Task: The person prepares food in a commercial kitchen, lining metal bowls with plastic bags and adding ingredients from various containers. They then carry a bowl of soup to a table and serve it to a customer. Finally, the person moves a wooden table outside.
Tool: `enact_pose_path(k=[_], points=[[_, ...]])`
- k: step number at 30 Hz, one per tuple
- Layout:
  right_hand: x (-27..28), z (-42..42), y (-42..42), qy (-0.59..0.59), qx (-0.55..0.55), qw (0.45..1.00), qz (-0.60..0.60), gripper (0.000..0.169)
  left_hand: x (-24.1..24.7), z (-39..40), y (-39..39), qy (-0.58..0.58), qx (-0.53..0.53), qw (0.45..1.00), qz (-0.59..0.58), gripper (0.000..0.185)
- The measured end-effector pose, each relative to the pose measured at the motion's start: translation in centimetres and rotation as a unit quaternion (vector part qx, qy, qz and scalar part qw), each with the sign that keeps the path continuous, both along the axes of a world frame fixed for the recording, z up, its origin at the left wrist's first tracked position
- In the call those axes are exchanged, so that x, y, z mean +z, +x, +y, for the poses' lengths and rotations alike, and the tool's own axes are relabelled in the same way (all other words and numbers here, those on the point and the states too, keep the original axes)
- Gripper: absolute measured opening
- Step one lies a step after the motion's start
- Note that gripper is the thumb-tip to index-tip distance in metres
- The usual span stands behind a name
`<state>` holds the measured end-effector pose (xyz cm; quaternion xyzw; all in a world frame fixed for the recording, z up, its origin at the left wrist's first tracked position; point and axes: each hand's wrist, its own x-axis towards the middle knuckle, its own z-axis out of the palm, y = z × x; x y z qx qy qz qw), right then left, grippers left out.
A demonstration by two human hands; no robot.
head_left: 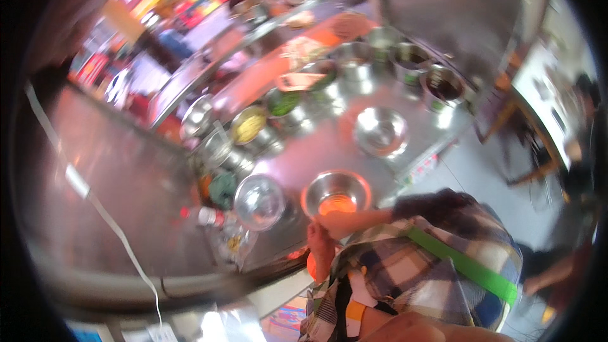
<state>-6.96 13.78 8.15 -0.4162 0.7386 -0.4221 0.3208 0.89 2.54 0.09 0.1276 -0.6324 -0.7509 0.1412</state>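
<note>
My left hand (pixel 320 242) is at the near side of a steel bowl (pixel 311 194), low at the counter's edge, with its fingers bent. My right hand (pixel 327 224) lies close beside it, below the bowl's rim, partly hidden by its own forearm. Blur hides whether either holds something. The bowl has an orange patch at its bottom. Left of it stands a round, shiny bowl (pixel 260 202). Farther up the steel counter (pixel 304 152) is a wide metal bowl (pixel 381 132).
Behind are metal pots with yellow food (pixel 249 127), chopped greens (pixel 285 103) and dark contents (pixel 444 86). A red-capped bottle (pixel 209 216) and a plastic bag (pixel 235 244) lie left. A white cable (pixel 114 228) hangs across the left. Another person (pixel 582 142) is at far right.
</note>
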Motion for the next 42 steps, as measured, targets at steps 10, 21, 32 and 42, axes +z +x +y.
enact_pose_path(k=[10,21,32,42], points=[[-3.3,-1.6,-0.5,-0.071,-0.051,0.984,0.159,0.030,1.4,0.5,-0.1,0.227,0.081,0.970,-0.040,0.018],[2.5,2.3,-7.9,-0.179,-0.300,0.936,-0.036,0.025,-1.8,-3.4,-6.1,0.118,0.091,0.988,0.036,0.012],[1.5,5.3,-2.1,-0.003,-0.050,0.985,0.165,0.022,-3.0,-5.6,-2.2,0.192,0.130,0.967,-0.105,0.020],[-5.0,0.3,0.9,0.075,0.089,0.990,0.082,0.040,2.6,-5.7,15.6,-0.143,0.569,0.807,-0.066,0.012]])
